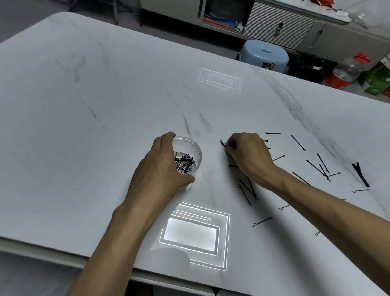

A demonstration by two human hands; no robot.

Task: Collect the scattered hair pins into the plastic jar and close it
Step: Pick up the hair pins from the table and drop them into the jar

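A clear plastic jar (193,147) stands open on the white marble table (101,121), with several black hair pins (184,163) lying in it. My left hand (159,168) wraps around the jar's left side. My right hand (247,155) is to the right of the jar, fingers pinched on a black hair pin (222,143) just above the table. Several more hair pins (318,167) lie scattered to the right, and some (247,190) under my right wrist. The clear jar lid (170,257) lies near the table's front edge.
Two wider black hair clips (360,174) lie at the far right. Bright ceiling-light reflections (192,234) show on the tabletop. Beyond the table stand a blue stool (264,55), a cabinet (273,21) and bottles (349,69) on the floor.
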